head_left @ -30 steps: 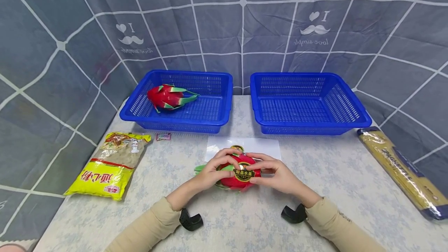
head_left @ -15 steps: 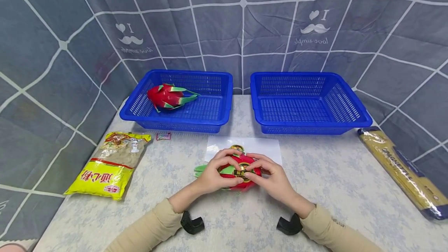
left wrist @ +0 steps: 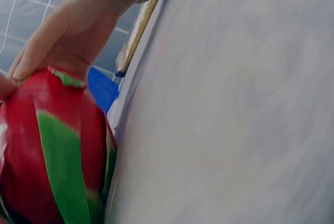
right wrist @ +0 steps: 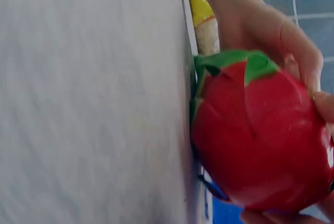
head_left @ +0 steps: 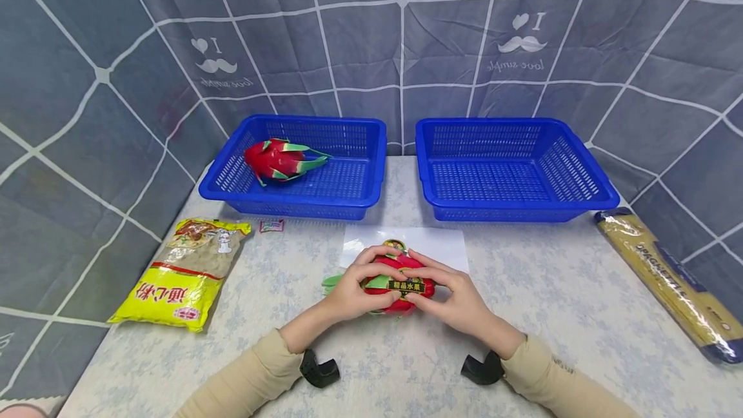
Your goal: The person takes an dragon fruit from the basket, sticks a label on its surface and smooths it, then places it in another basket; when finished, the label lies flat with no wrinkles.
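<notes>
A red dragon fruit (head_left: 429, 288) with green scales lies on the table between both hands in the head view. A black-and-gold round label (head_left: 406, 286) is on its upper side, partly hidden by fingers. My left hand (head_left: 350, 290) curls round the fruit's left part, fingers over the far side and thumb at the near side. From the right, my right hand (head_left: 462, 298) curls over the fruit, its thumb and fingers at the label. The right wrist view shows the dragon fruit (right wrist: 261, 135) large, with right-hand fingers (right wrist: 271, 217) along its side.
Behind the hands lies a white sheet (head_left: 447, 247) bearing another round label (head_left: 395, 244). A second dragon fruit (head_left: 277, 160) sits in the left blue basket (head_left: 290, 197); another blue basket (head_left: 516, 202) stands right. A yellow bag (head_left: 180, 282), small pink packet (head_left: 271, 226) and spaghetti pack (head_left: 667, 282) lie around.
The right hand has shifted closer over the dragon fruit, and its thumb has come onto the label. The label has bent and then flattened against the fruit. The left hand has barely moved.
</notes>
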A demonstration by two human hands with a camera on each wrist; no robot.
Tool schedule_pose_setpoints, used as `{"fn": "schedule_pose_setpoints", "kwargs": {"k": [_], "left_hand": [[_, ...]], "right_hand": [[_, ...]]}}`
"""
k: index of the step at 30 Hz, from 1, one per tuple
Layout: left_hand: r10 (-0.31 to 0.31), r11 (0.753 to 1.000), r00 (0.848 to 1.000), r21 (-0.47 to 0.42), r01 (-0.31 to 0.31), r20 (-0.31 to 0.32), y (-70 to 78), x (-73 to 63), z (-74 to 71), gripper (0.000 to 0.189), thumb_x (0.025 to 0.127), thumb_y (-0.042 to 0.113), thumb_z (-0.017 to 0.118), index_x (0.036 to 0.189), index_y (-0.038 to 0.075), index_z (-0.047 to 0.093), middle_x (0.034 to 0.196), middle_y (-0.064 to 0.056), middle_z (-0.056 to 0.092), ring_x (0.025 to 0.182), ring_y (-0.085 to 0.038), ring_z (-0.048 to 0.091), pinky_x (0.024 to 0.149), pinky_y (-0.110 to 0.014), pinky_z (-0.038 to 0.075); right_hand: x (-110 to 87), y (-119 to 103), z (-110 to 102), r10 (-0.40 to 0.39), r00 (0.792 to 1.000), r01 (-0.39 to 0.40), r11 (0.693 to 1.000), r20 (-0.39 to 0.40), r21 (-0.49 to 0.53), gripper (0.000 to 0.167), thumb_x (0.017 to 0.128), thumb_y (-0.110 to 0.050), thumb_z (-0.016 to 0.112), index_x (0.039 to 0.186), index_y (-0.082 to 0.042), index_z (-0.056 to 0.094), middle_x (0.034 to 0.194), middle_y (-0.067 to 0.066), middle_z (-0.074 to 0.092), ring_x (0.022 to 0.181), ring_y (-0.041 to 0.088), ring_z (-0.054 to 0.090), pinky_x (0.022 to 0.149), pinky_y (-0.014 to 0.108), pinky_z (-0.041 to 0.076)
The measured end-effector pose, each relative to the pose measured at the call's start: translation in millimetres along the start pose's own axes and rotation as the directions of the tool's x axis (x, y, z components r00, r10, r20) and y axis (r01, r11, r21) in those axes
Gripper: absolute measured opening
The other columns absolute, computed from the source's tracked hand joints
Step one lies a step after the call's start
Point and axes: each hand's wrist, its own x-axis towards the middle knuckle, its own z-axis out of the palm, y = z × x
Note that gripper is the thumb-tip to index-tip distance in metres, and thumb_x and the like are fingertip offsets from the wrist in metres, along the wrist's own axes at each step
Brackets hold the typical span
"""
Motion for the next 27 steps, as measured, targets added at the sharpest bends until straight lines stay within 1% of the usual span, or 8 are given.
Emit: {"fn": "schedule_pose_setpoints", "kwargs": {"k": [3,5,8,11,15,18,22,27], "left_hand": [[0.016,0.999,1.000,0.035,-0.016,-0.020,2.1,0.8,1.9,0.026,0.073,-0.007,0.073,0.097,-0.002,0.068,0.125,-0.026,0.048,0.121,-0.038,0.040,0.102,-0.042,0.034],[0.027,0.999,1.000,0.041,-0.026,-0.015,0.5,0.7,1.3,0.027,0.072,-0.008,0.074,0.099,-0.003,0.068,0.125,-0.026,0.048,0.121,-0.038,0.040,0.101,-0.042,0.035],[0.031,0.999,0.999,0.008,-0.031,0.026,-10.7,-0.9,-2.3,0.029,0.075,-0.010,0.071,0.104,-0.005,0.067,0.128,-0.026,0.045,0.123,-0.037,0.038,0.101,-0.042,0.036],[0.008,0.999,0.996,-0.039,-0.005,0.087,-25.5,-2.5,-6.8,0.029,0.083,-0.006,0.066,0.112,-0.004,0.065,0.133,-0.022,0.043,0.127,-0.034,0.035,0.102,-0.042,0.034],[-0.045,0.995,0.993,-0.080,0.054,0.112,-34.6,-4.0,-8.7,0.029,0.089,0.005,0.061,0.118,0.000,0.064,0.137,-0.016,0.042,0.131,-0.029,0.031,0.104,-0.042,0.032],[-0.049,0.992,0.997,-0.117,0.056,0.064,-34.1,-4.8,-7.1,0.027,0.087,0.002,0.064,0.114,-0.003,0.065,0.135,-0.019,0.043,0.130,-0.030,0.034,0.101,-0.038,0.037],[-0.025,0.985,1.000,-0.169,0.023,-0.013,-34.5,-5.1,-5.8,0.020,0.079,-0.008,0.069,0.099,-0.006,0.068,0.129,-0.028,0.044,0.126,-0.036,0.039,0.099,-0.036,0.040],[-0.022,0.976,1.000,-0.217,0.018,-0.014,-34.3,-4.8,-5.4,0.008,0.078,-0.007,0.070,0.086,-0.004,0.068,0.128,-0.030,0.044,0.125,-0.035,0.040,0.099,-0.035,0.040]], "right_hand": [[-0.1,-3.1,2.9,-0.017,0.999,0.015,0.998,-0.038,-0.062,0.041,0.075,-0.020,0.080,0.113,-0.017,0.068,0.134,0.005,0.053,0.121,0.026,0.051,0.091,0.036,0.048],[1.1,-3.5,2.2,-0.018,0.999,0.016,0.997,-0.027,-0.074,0.043,0.074,-0.021,0.081,0.115,-0.016,0.067,0.134,0.006,0.053,0.121,0.026,0.051,0.091,0.038,0.047],[3.6,0.0,-3.1,-0.004,0.999,0.006,0.999,0.050,-0.052,0.045,0.077,-0.017,0.078,0.120,-0.013,0.064,0.138,0.009,0.049,0.120,0.026,0.051,0.086,0.034,0.051],[6.9,0.2,-12.9,0.011,0.987,-0.012,1.000,0.161,0.009,0.045,0.084,-0.010,0.071,0.128,-0.007,0.059,0.143,0.013,0.042,0.125,0.029,0.046,0.085,0.032,0.051],[9.4,1.3,-22.7,-0.017,0.967,-0.007,0.996,0.254,0.093,0.045,0.089,-0.003,0.063,0.133,-0.003,0.052,0.146,0.018,0.035,0.131,0.032,0.036,0.095,0.034,0.045],[8.1,9.4,-22.4,-0.013,0.974,-0.028,0.983,0.225,0.180,0.038,0.088,-0.001,0.064,0.125,-0.004,0.060,0.144,0.016,0.038,0.132,0.027,0.037,0.097,0.031,0.042],[5.0,17.1,-17.3,0.009,0.992,-0.047,0.952,0.125,0.302,0.022,0.080,0.003,0.070,0.102,-0.001,0.072,0.135,0.020,0.048,0.126,0.021,0.045,0.094,0.027,0.045],[2.9,16.4,-14.3,0.024,0.998,-0.044,0.939,0.060,0.342,0.015,0.074,0.007,0.074,0.087,-0.001,0.074,0.128,0.025,0.052,0.122,0.020,0.050,0.089,0.026,0.048]]}}
